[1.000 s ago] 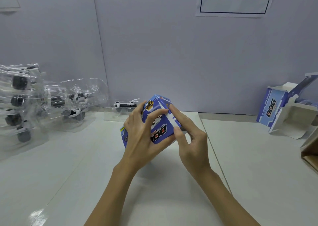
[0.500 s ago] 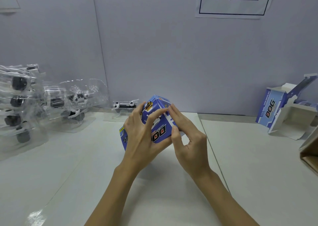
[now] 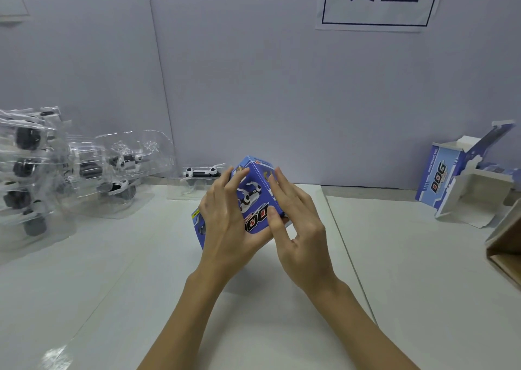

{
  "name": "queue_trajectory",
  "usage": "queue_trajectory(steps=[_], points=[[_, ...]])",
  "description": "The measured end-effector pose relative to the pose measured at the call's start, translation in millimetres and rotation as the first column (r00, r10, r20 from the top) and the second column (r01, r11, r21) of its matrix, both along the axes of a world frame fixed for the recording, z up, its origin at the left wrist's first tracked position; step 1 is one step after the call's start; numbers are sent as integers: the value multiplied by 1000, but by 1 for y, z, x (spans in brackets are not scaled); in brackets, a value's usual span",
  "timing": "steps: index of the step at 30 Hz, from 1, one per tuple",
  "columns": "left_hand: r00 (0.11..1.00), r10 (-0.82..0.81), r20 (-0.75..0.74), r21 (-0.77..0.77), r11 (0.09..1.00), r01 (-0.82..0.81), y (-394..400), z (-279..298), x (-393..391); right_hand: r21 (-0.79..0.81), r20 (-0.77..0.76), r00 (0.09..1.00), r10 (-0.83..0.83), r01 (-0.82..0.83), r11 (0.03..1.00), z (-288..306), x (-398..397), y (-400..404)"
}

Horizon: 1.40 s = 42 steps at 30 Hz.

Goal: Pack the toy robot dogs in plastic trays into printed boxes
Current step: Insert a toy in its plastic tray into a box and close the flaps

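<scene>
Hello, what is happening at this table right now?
A person is packing toy robot dogs. Both hands hold one blue printed box above the white table: the left hand grips its side, and the right hand presses on its end, seemingly closing it. More dogs in clear plastic trays wait on the left. Another printed box stands open on the right.
</scene>
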<state>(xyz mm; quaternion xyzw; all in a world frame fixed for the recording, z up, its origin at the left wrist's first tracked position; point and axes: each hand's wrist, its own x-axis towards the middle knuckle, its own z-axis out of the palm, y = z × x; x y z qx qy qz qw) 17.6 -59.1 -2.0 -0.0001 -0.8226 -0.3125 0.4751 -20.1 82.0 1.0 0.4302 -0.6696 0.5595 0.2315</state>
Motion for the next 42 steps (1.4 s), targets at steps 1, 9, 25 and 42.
queue_trajectory(steps=[1, 9, 25, 42], points=[[1000, 0, 1, 1, 1000, 0, 0, 0, 0, -2, 3, 1000, -1, 1, 1000, 0, 1, -1], [999, 32, -2, 0, 999, -32, 4, 0, 0, 4, -2, 1000, 8, -8, 1000, -1, 0, -2], [996, 94, 1, -180, 979, -93, 9, -4, -3, -88, 114, 993, -37, 47, 995, -5, -6, -2], [945, 265, 192, -359, 915, -184, -1, -15, -9, -122, 541, 839, 59, 9, 993, 6, -36, 23]])
